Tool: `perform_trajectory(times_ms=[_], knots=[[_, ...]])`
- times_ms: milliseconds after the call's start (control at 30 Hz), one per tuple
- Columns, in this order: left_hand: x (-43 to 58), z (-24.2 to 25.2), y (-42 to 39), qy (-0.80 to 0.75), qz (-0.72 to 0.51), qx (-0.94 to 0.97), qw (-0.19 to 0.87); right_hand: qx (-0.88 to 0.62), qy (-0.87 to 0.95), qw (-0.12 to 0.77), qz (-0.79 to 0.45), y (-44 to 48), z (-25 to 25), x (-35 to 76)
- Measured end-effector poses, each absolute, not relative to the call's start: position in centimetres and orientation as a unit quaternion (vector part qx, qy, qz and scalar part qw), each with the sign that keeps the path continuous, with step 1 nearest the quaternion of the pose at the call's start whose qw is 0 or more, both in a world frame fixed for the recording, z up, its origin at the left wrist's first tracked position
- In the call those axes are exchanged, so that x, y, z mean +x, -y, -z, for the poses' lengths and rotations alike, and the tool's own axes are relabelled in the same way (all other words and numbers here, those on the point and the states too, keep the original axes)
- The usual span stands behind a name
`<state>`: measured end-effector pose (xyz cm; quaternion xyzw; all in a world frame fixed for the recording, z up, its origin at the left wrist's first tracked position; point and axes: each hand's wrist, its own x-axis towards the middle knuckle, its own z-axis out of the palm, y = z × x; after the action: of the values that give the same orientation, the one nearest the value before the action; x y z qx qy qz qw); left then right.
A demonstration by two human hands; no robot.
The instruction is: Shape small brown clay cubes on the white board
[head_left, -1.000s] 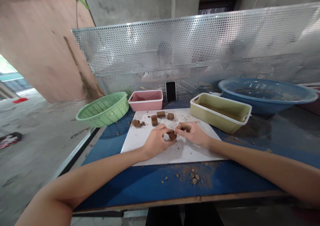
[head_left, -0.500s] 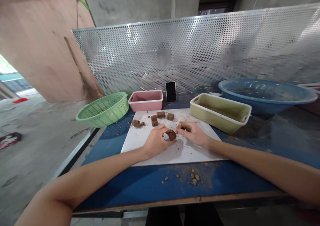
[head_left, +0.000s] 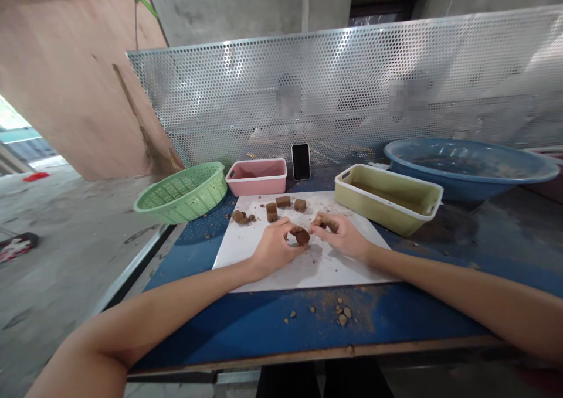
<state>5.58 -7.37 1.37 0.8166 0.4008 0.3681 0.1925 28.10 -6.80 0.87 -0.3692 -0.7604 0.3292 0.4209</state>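
Observation:
My left hand (head_left: pixel 277 247) is closed around a round, reddish-brown lump of clay (head_left: pixel 302 237), its thumb and fingers on either side. Just right of it, my right hand (head_left: pixel 343 235) has its thumb and clay-stained fingers pinched together; whatever is between the tips is too small to tell. Both hands are over a white board (head_left: pixel 264 281) strewn with crumbs. Behind them on the board sit small brown clay blocks: an upright one (head_left: pixel 271 212), a flat one (head_left: pixel 282 201) and a squarish one (head_left: pixel 299 205). A rough clay lump (head_left: pixel 240 217) lies at the left.
Behind the board stand a pink bin (head_left: pixel 259 185), a phone (head_left: pixel 301 162) propped upright and a yellow-green bin (head_left: pixel 378 203). A green basket (head_left: pixel 185 201) is at left, a large blue basin (head_left: pixel 466 178) at right. Loose crumbs (head_left: pixel 343 315) dot the blue tabletop's front. Perforated metal (head_left: pixel 264 105) rises behind.
Almost nothing differs. The clay lump in my left hand is turned very slightly, and both hands stay in the same place.

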Motion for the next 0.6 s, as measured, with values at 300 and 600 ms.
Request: perform_trajectory(times_ms=[300, 600], knots=[[5.65, -1.46, 7.43, -0.403, -0.367, 0.815, 0.196, -0.353, 0.778, 0.42, -0.305, 7.04, -1.06, 28.03], [5.67, -1.38, 7.41, -0.4, -0.373, 0.814, 0.196, -0.342, 0.789, 0.413, -0.3, 7.35, -1.21, 27.89]])
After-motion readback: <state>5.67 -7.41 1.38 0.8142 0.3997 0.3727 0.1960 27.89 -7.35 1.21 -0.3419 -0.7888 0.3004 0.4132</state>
